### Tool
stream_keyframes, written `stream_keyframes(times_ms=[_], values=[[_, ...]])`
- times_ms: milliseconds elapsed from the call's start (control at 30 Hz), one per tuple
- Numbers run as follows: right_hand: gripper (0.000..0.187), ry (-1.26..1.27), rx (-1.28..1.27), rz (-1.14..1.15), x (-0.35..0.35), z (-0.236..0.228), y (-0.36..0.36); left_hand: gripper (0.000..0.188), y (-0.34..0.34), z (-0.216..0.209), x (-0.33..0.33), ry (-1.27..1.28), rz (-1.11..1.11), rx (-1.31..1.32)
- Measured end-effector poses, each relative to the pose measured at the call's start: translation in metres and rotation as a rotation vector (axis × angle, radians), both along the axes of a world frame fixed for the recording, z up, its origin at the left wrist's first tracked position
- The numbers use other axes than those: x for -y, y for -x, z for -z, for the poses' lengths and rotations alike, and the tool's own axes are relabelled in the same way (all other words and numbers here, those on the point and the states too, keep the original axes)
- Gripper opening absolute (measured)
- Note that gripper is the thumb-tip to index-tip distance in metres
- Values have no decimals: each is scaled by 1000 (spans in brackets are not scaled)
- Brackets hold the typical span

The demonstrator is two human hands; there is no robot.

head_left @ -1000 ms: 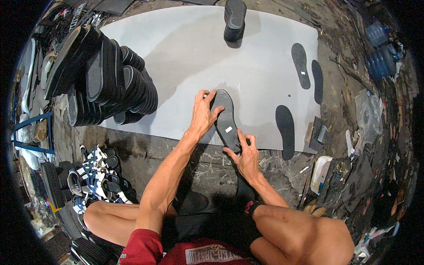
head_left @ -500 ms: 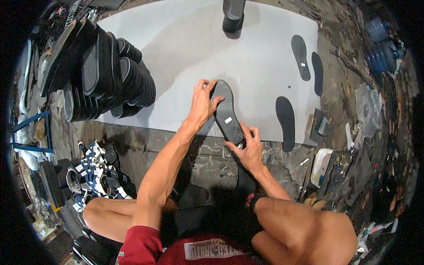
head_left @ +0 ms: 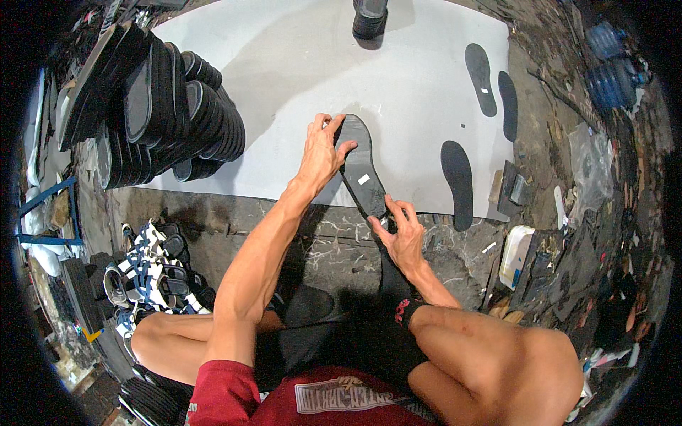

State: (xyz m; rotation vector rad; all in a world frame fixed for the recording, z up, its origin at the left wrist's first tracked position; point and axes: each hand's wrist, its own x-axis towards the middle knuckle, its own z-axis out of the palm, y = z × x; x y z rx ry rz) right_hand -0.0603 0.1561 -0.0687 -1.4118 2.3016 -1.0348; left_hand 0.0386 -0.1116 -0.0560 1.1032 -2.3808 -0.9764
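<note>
Two bare hands hold a single dark sole (head_left: 361, 160) at the centre of the frame, its long axis slanting from upper left to lower right, over the lower edge of a pale grey sheet (head_left: 298, 85) spread on the floor (head_left: 341, 263). The left hand (head_left: 320, 160) has its grip clamped on the sole's upper end, fingertips at the left rim and thumb on the upward face. The right hand (head_left: 405, 238) has its grip clamped on the lower end, thumb and forefinger at either side. A small white label (head_left: 364, 179) marks the sole's face between the hands.

Right of centre, a loose black insole (head_left: 456, 181) overhangs the sheet's lower edge; at upper right lie a labelled grey sole (head_left: 482, 82) and, just beside it, a narrow dark sole (head_left: 507, 106). Thick black stacks (head_left: 163, 106) fill the upper left, and a smaller stack (head_left: 369, 19) stands at top centre. Lower left: strapped sandals (head_left: 167, 266) in a heap. Far upper right: blue plastic bottles (head_left: 611, 91).
</note>
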Motion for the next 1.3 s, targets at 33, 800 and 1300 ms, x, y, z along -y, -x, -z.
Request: stream_keyframes(times_ms=[33,800,1300], values=[[63,16,6,4,0,2,1,68,0,1,0,16,-2,-1],[48,-2,301,-24,44,-31,113,107,-1,-20,-88,147,252,364],[36,-324,90,-981,227,-57,92,52,42,-17,-118,216,348,730]])
